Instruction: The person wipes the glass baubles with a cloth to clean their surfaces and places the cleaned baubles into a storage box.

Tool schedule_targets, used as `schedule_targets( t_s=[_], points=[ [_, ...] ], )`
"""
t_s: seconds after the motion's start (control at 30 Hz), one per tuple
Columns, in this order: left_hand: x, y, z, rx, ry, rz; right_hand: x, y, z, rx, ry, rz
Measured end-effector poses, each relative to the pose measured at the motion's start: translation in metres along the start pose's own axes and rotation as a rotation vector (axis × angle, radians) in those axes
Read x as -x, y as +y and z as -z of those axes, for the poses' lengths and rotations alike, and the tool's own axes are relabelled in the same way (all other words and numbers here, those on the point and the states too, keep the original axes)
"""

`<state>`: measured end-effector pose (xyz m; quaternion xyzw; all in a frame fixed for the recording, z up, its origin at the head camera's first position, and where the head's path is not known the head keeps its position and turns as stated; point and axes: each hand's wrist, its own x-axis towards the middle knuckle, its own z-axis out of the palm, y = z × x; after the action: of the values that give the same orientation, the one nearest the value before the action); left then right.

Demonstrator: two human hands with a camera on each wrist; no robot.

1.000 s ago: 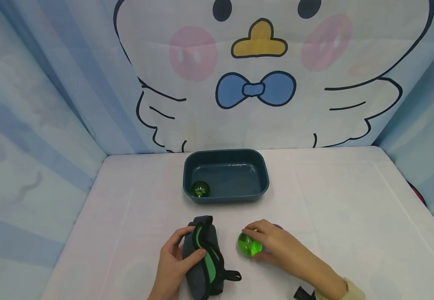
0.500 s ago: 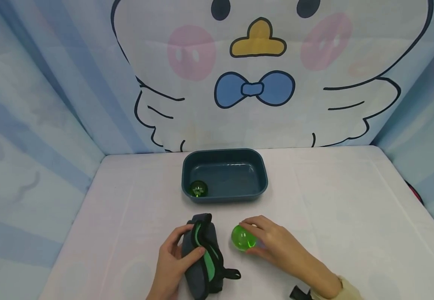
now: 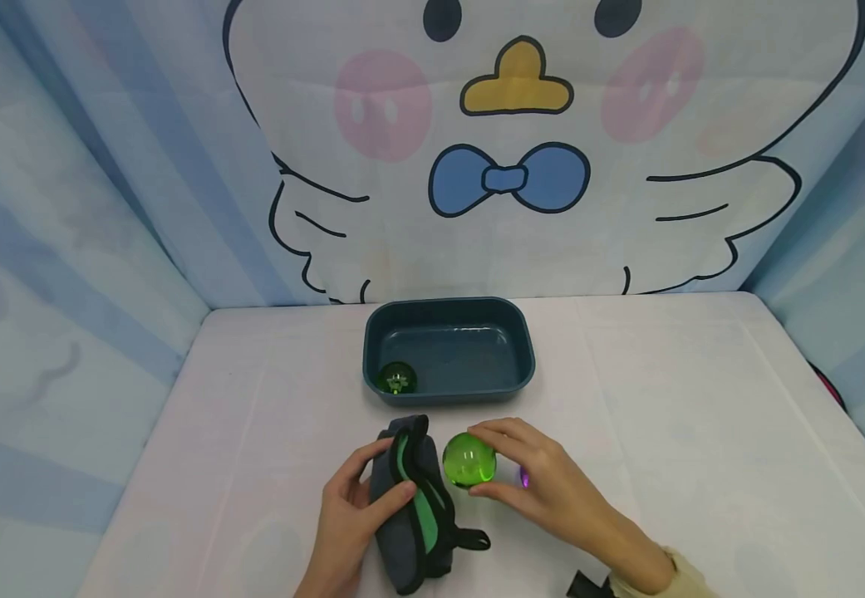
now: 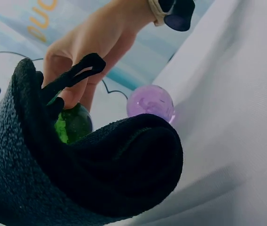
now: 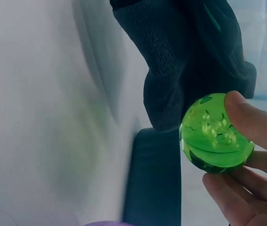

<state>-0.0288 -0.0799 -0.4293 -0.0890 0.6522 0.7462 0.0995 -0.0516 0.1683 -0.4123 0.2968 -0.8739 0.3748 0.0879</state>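
My left hand (image 3: 338, 527) holds a folded dark grey fabric piece (image 3: 396, 550) with black trim, a green strip and a black hanging loop; its exact kind does not show. Beside it, my right hand (image 3: 555, 477) pinches a clear green ball (image 3: 469, 459) between thumb and fingers, close to the fabric's right side. In the right wrist view the green ball (image 5: 215, 136) has small light flecks inside. A clear purple ball (image 4: 150, 101) rests on the table, mostly hidden behind the right hand in the head view.
A dark teal tray (image 3: 469, 357) stands at the back of the table (image 3: 671, 399), with another green ball (image 3: 397, 379) in its left front corner. Behind rises a printed curtain (image 3: 552, 249) with a cartoon figure; blue curtains hang on both sides.
My right hand has lifted the green ball and brought it left and away from me, up to the fabric piece. The left hand and the fabric have moved only slightly. The purple ball stays behind.
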Motion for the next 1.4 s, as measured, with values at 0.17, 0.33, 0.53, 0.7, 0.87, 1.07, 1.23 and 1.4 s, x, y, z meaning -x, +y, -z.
schedule_targets(
  t_s=[0.17,0.33,0.53,0.7,0.87,1.07,1.23,1.4],
  points=[
    [0.000,0.002,-0.003,0.045,-0.027,-0.007,0.001,-0.005,-0.001,-0.071,0.017,-0.018],
    [0.000,0.005,-0.006,0.066,-0.036,-0.015,0.001,-0.011,0.001,-0.149,0.034,-0.061],
    [-0.002,0.007,-0.010,0.086,-0.058,-0.038,-0.002,-0.015,0.002,-0.230,0.052,-0.062],
    [-0.002,0.007,-0.012,0.088,-0.083,-0.044,-0.003,-0.017,0.002,-0.210,0.056,-0.060],
    [-0.002,0.007,-0.014,0.111,-0.100,-0.047,-0.004,-0.018,0.001,-0.206,0.055,-0.038],
    [-0.003,0.012,-0.020,0.124,-0.131,-0.056,-0.006,-0.018,-0.001,-0.235,0.069,0.035],
    [-0.004,0.016,-0.023,0.103,-0.134,-0.066,-0.008,-0.018,-0.003,-0.229,0.087,0.069],
    [-0.006,0.016,-0.026,0.098,-0.145,-0.068,-0.008,-0.019,-0.005,-0.209,0.085,0.047]
  ],
)
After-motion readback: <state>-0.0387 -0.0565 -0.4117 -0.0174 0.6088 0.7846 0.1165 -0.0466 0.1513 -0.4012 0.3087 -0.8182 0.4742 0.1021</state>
